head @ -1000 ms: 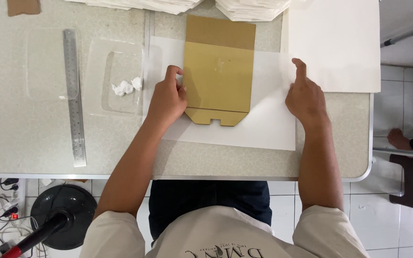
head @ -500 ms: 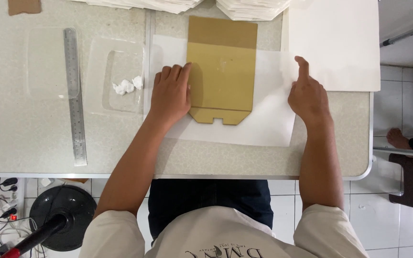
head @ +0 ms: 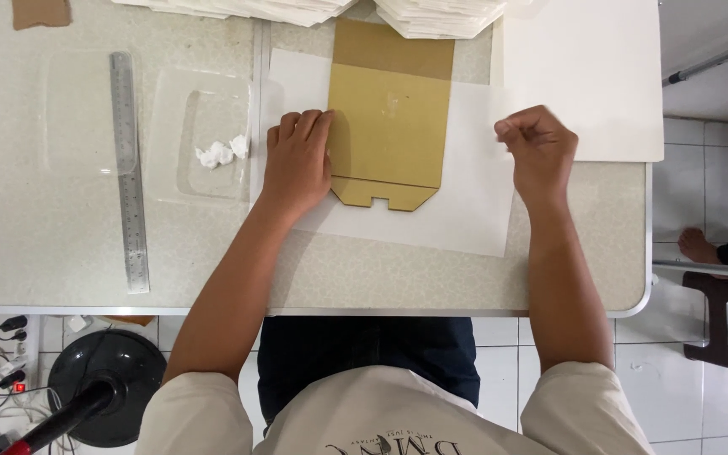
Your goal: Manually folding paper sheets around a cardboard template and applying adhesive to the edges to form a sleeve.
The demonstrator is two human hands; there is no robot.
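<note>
A tan cardboard piece point(head: 391, 126) with a notched lower end lies on a white paper sheet point(head: 431, 223) in the middle of the table. My left hand point(head: 297, 160) rests flat on the sheet, its fingertips against the cardboard's left edge. At the sheet's right edge my right hand point(head: 539, 150) is curled, with its fingers pinched on the paper's border. Neither hand covers the cardboard's middle.
A metal ruler point(head: 128, 168) lies at the left beside a clear plastic tray point(head: 204, 101) holding white crumpled bits point(head: 219, 153). Stacks of white sheets point(head: 440, 15) line the far edge, and a white board point(head: 591, 76) sits at right. A fan point(head: 103, 379) and a stool point(head: 726, 320) stand on the floor, with another person's foot point(head: 699, 246) nearby.
My right hand went from lying flat with a finger pointing up to a curled pinch at the sheet's right edge. My left hand stayed beside the cardboard.
</note>
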